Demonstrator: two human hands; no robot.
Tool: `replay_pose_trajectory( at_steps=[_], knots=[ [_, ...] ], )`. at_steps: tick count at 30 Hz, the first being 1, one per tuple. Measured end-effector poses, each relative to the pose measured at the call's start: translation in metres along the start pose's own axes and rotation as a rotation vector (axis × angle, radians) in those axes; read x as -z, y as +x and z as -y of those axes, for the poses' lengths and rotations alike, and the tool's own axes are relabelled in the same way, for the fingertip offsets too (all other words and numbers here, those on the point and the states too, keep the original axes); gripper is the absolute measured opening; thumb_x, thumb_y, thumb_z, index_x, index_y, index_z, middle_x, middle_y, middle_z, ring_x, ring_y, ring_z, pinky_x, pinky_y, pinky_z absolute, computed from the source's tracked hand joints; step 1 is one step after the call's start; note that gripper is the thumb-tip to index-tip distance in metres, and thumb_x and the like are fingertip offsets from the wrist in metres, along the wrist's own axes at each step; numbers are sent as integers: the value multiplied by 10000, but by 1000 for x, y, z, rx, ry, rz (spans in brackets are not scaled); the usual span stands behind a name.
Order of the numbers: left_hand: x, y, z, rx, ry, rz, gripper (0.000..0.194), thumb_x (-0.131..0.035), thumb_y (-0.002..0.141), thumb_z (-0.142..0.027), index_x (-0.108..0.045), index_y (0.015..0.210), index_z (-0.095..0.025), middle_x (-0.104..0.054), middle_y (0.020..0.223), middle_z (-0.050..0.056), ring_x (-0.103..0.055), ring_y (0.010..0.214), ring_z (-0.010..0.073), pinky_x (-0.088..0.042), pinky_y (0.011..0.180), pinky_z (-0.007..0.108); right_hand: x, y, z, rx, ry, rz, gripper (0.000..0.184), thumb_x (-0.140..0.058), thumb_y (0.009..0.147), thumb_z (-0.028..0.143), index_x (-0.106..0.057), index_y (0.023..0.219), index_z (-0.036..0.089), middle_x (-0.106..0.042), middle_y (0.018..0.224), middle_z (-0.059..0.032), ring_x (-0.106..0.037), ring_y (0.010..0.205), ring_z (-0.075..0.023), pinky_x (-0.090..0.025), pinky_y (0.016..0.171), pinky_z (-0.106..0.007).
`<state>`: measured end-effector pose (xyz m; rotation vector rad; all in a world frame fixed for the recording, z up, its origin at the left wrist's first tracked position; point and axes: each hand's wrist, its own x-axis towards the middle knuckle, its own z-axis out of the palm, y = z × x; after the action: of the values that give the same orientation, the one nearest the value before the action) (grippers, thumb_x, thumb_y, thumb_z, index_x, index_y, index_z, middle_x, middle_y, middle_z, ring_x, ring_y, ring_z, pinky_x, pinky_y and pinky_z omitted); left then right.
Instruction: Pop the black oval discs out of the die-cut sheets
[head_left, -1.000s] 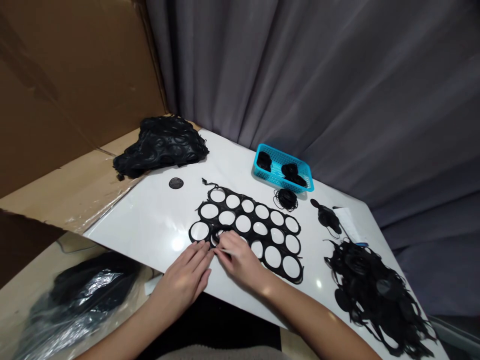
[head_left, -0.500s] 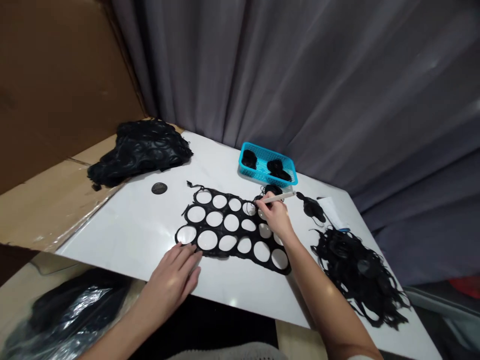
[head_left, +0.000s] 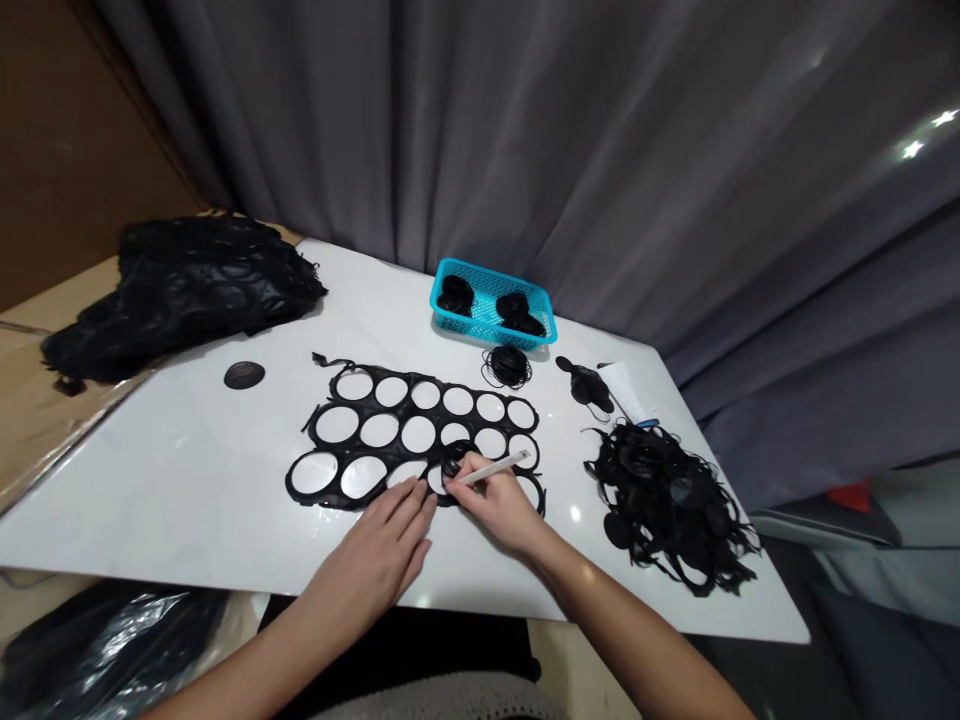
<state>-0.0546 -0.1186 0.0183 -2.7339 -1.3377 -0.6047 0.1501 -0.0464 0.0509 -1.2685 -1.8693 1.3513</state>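
A thin black rubber-like sheet (head_left: 397, 395) with rows of round holes lies flat on the white table. My left hand (head_left: 397, 530) rests on its near edge, fingers stretched out and fingertips on the sheet. My right hand (head_left: 495, 500) grips a slim white pen-like tool (head_left: 491, 467) over the near row of holes, just right of my left fingertips. Against the right fingers is a small bunch of thin black rings (head_left: 459, 455); whether the hand or the tool carries it I cannot tell. Beyond the sheet sits a coil of thin black rings (head_left: 508, 366).
A blue basket (head_left: 495, 278) at the back holds black bundles. Piled black sheets (head_left: 195, 285) lie at the left, near a black disc (head_left: 244, 375). Tangled black scraps (head_left: 671, 505) and several joined discs (head_left: 589, 385) lie at the right, beside a white roll (head_left: 628, 392).
My right hand has come from the sheet's far edge to the near row, beside my left hand. My left hand has slid right along the near edge. The view has shifted.
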Motion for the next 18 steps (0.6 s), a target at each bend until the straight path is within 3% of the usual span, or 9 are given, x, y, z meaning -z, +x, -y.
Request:
replay_pose_trajectory(
  at_steps=[4, 18],
  knots=[
    [4, 0, -1, -19, 26, 22, 374, -445, 1015, -203, -583, 1342, -84, -603, 1359, 188, -523, 1303, 334, -431, 1083, 474, -2, 1, -5, 6, 36, 12, 186, -626, 877, 252, -519, 729, 214, -619, 857, 2, -557, 863, -175, -405, 781, -294],
    [4, -1, -2, -3, 12, 38, 384, -447, 1007, -190, -571, 1360, -105, -598, 1367, 172, -518, 1313, 322, -427, 1098, 469, -6, 4, -2, 41, -11, -20, 179, -653, 864, 210, -541, 724, 207, -577, 796, 24, -526, 774, -153, -381, 720, -281]
  ],
)
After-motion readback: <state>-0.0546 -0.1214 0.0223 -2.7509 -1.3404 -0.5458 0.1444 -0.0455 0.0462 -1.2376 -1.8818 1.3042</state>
